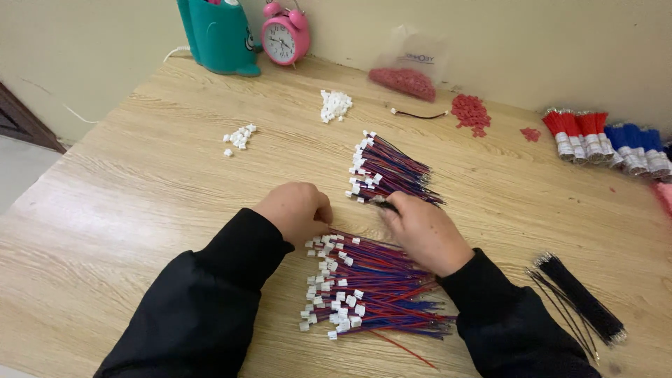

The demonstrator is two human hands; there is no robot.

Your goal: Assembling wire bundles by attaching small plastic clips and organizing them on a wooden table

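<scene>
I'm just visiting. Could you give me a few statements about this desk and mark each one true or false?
1. Both hands, left hand and right hand, rest at the near wire pile. True.
2. The clock is blue. False: it is pink.
3. A black wire bundle lies at the right. True.
4. The bag holds white pieces. False: red ones.
5. A second wire pile lies beyond the hands. True.
</scene>
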